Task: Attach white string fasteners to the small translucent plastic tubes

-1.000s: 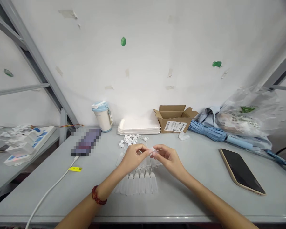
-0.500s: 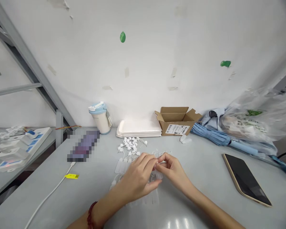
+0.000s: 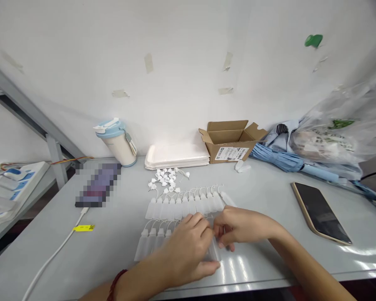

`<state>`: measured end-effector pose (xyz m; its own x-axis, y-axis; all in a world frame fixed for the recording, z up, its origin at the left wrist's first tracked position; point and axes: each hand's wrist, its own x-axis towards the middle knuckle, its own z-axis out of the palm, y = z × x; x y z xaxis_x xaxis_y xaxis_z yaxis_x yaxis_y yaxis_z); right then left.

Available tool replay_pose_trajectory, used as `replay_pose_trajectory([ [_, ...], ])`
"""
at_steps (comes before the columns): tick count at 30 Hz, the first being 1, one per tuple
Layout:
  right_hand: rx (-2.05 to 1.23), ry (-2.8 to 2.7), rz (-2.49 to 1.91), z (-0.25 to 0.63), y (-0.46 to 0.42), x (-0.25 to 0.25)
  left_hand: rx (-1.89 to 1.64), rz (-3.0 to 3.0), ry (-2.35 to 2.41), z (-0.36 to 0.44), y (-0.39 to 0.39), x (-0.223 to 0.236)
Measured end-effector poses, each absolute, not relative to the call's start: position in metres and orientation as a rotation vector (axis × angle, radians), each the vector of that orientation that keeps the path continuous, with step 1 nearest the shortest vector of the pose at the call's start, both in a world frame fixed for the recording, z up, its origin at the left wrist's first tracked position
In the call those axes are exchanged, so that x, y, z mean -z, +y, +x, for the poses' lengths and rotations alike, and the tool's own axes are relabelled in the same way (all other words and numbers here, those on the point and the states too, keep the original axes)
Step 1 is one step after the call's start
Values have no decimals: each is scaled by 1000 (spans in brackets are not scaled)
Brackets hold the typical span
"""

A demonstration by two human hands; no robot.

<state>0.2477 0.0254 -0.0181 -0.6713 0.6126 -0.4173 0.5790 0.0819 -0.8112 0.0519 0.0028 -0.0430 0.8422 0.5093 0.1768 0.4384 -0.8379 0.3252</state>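
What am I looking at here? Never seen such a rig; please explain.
No machine here: you see a person's left hand and right hand, both bare, through a camera worn on the head, looking forward and down. On the gray table, small translucent bottles lie in two rows, with loose white caps behind them. Farther back are a cup, a white stack and an open carton; a phone lies to the right. The left hand is over the front row; the right hand is close beside it, near the row's right end. I cannot tell whether either grip holds anything.
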Motion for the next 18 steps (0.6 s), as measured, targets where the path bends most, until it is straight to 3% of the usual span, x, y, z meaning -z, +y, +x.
replay_pose_trajectory([
  [18,-1753,-2334,-1244,243,25,30,-341,2805,742,52,10,42],
])
